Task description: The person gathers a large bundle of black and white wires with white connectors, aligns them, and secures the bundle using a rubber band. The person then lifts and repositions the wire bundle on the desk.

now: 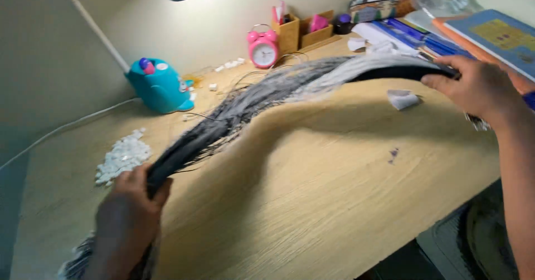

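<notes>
Left hand (129,213): at about 7 o'clock in the view, fingers curled tight around the lower end of a long bundle of black and grey-white hair-like strands (262,93).
Right hand (478,88): at about 2 o'clock, closed on the upper end of the same bundle, thumb on top.
Hands together or apart: well apart, each clamped on one end.
Bundle: stretched in an arch between the hands, lifted above the surface; dark near both grips, paler and greyer in the middle, with loose strands straying off. A frayed tail hangs past the left hand at 7 o'clock.
Surface (312,202): pale wood-grain desk beneath the bundle, with a small dark mark at about 4 o'clock.
Paper scrap (402,99): small crumpled white piece on the surface just beside the right hand.
White bits (122,157): a heap of small white pieces at 9 o'clock, near the left hand.
Lamp base (159,85): teal plastic, rounded, at 10 o'clock, with a white neck rising from it.
Alarm clock (263,48): pink twin-bell clock at 12 o'clock, against the wall.
Wooden organisers (304,32): small boxes just right of the clock.
Books (490,35): a blue-covered stack at 2 o'clock, behind the right hand.
</notes>
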